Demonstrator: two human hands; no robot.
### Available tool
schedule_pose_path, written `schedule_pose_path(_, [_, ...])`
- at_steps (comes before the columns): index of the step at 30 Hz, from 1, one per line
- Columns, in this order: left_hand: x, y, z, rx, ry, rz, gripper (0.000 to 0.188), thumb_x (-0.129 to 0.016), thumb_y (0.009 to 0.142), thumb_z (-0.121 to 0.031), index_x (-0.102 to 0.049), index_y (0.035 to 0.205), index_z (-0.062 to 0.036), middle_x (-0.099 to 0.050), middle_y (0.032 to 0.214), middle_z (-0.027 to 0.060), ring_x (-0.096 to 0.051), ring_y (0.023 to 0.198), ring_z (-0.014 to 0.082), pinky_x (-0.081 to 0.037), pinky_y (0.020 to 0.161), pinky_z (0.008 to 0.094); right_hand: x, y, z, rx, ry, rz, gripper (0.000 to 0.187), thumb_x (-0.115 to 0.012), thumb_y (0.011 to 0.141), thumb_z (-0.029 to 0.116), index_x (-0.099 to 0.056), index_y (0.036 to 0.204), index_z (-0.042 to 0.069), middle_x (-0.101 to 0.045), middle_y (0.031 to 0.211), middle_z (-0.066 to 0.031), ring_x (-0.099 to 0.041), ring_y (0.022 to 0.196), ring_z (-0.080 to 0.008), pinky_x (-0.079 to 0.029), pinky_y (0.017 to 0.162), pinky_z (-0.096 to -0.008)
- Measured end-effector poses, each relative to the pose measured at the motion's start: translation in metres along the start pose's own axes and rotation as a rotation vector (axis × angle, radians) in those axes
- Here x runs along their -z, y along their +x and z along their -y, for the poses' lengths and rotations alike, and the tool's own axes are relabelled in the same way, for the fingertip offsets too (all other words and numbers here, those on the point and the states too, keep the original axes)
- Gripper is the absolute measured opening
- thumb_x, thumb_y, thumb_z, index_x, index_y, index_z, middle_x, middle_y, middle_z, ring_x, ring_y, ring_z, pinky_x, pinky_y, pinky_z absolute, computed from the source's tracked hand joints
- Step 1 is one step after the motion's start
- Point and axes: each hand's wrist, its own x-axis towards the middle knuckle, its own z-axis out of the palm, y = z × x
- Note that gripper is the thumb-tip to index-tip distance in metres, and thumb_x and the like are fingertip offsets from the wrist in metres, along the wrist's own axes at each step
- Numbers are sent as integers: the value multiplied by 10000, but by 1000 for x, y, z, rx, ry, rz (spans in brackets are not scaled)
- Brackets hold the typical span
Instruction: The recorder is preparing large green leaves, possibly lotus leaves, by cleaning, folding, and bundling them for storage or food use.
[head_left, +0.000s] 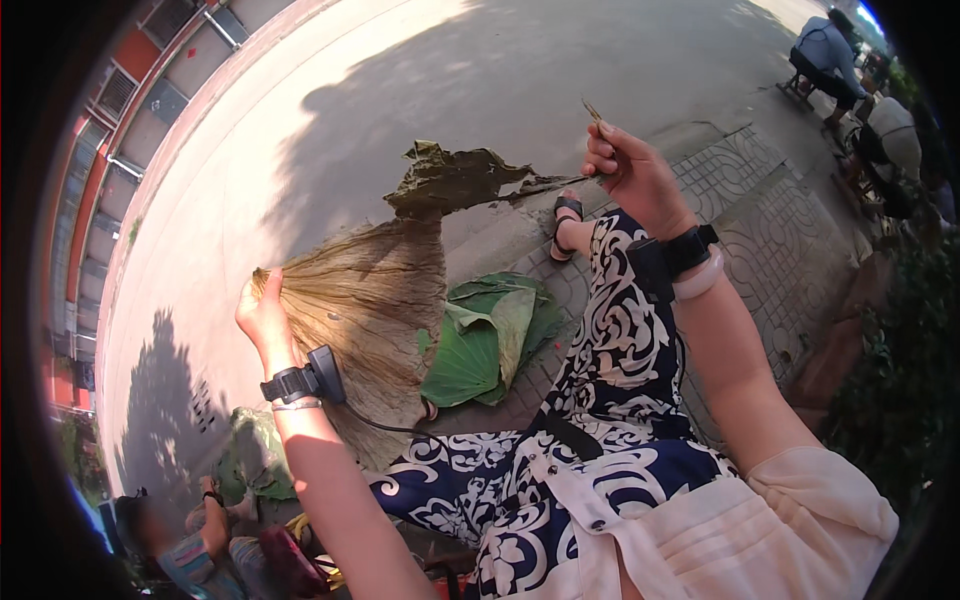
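A large dried lotus leaf (370,300), brown and pleated, fans out from my left hand (264,315), whose fingers are closed on its gathered corner. From the top of this leaf a darker, ragged piece (450,178) stretches right and narrows to a thin strip reaching my right hand (640,175). My right fingers pinch that strip, and its dry tip sticks up above them. Whether the dark piece is still joined to the brown leaf I cannot tell. Below, green lotus leaves (475,360) lie folded on the ground between my legs.
More leaves (255,455) lie at the lower left, near a seated person (190,540). Other people (830,60) sit on low stools at the far right. Patterned paving (770,240) meets a grey road (600,60). Dark bushes (890,390) stand on the right.
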Motion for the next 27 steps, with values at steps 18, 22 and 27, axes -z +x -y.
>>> schedule_pose_path(18, [105, 50, -33, -129, 82, -224, 171, -651, 831, 11, -638, 997, 48, -666, 893, 61, -601, 764, 116, -491, 706, 268, 55, 51, 4, 166, 333, -375, 166, -526, 969, 182, -555, 1016, 26, -435, 688, 26, -385, 543, -82, -434, 642, -266])
schedule_pose_path(22, [80, 30, -61, -89, 152, -32, 137, -668, 851, -55, -641, 956, 29, -651, 836, 33, -584, 713, 93, -473, 657, 244, -16, 56, -17, 63, 79, -225, 245, -636, 915, 268, -586, 1000, 44, -391, 681, 56, -310, 529, -57, -312, 546, -240])
schedule_pose_path(27, [34, -1, -95, 65, 19, 283, 147, -592, 856, -49, -618, 987, 14, -632, 822, 18, -581, 699, 82, -480, 642, 229, -104, 51, -51, -97, -332, -3, 202, -673, 885, 234, -645, 953, 46, -397, 637, 88, -292, 531, -29, -258, 486, -227])
